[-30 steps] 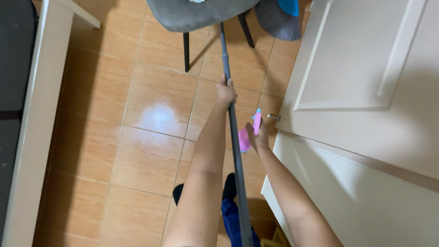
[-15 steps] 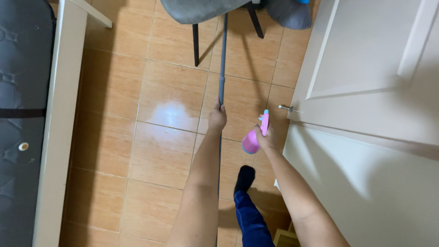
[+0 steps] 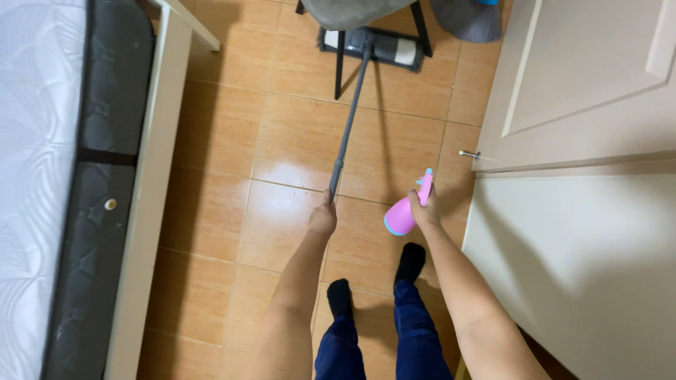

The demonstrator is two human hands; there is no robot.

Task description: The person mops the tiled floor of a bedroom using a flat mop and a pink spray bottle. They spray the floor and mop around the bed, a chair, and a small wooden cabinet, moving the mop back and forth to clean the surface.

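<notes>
Left hand point(image 3: 322, 219): my fingers are wrapped tight around the near end of the mop handle point(image 3: 350, 119), arm stretched out ahead of me.
Right hand point(image 3: 424, 210): my fingers are clamped on the neck of a pink spray bottle point(image 3: 403, 213); its round body hangs toward my left, the pale nozzle points up and away.
Mop handle: grey, straight, running from my fist up and slightly right across the tiles.
Mop head point(image 3: 380, 46): flat and dark with a lighter band, lying on the floor under the grey chair point(image 3: 352, 13), between its black legs.
Hands relative to each other: near, not touching; the bottle sits to the right of the handle, clear of it.
Floor point(image 3: 225, 141): orange-brown tiles; a glossy reflection shows just ahead of my left hand.
Bed point(image 3: 63, 183): along my left, white mattress top, dark side panel, pale frame rail.
Door point(image 3: 591, 77): white, panelled, on my right, with a small metal stop low beside it.
Feet: black socks, blue trousers, standing on the tiles below my hands.
</notes>
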